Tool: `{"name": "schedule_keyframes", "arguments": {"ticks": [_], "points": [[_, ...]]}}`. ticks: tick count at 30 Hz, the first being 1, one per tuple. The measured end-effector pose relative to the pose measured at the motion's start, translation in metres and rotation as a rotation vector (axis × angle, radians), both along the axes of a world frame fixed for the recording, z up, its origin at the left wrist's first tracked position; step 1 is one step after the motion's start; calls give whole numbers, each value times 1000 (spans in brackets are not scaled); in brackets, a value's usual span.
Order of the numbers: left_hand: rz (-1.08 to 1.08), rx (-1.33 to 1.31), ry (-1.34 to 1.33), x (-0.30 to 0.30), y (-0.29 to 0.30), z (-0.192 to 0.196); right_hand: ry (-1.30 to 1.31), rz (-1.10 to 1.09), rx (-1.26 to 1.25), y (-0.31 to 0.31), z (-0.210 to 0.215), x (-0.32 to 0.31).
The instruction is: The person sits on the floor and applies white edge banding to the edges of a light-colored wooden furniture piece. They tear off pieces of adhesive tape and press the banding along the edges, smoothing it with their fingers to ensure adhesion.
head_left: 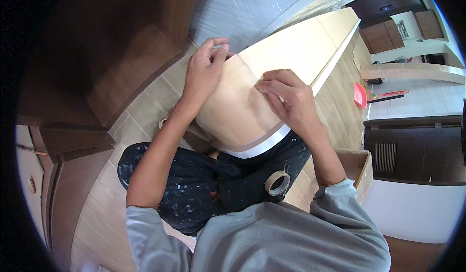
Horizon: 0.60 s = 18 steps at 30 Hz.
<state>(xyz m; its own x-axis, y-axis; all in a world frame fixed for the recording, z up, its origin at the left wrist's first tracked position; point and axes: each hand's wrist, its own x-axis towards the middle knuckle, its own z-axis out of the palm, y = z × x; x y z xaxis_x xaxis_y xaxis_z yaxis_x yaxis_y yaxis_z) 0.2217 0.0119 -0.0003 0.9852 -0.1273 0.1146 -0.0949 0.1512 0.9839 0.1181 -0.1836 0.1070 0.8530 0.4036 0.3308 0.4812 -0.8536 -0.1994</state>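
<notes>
A long light wooden board (301, 48) rests across my lap, reaching away to the upper right. A beige strip of masking tape (238, 111) covers its near part. My left hand (204, 73) pinches the tape's far left edge with thumb and fingers. My right hand (286, 99) presses curled fingers onto the tape's right side, near the board's edge. A roll of masking tape (277, 182) lies on my right thigh, below that forearm. My dark trousers are spattered with paint.
Dark brown cabinets (97, 53) stand to the left on a wood-plank floor (92, 213). An open cardboard box (361, 170) sits at my right. Further right are a red dustpan (359, 96) and a dark cabinet with a vent (412, 150).
</notes>
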Motion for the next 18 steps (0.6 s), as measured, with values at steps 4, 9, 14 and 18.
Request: {"name": "schedule_keyframes", "arguments": {"ticks": [4, 9, 14, 18], "points": [[39, 70, -73, -2, 3, 4, -22, 29, 39, 1, 1, -3], [-35, 69, -1, -2, 3, 5, 4, 1, 6, 0, 3, -2], [-5, 92, -51, 0, 4, 3, -8, 17, 17, 3, 3, -2], [-29, 72, -27, 1, 2, 0, -17, 28, 23, 4, 2, 3]]}}
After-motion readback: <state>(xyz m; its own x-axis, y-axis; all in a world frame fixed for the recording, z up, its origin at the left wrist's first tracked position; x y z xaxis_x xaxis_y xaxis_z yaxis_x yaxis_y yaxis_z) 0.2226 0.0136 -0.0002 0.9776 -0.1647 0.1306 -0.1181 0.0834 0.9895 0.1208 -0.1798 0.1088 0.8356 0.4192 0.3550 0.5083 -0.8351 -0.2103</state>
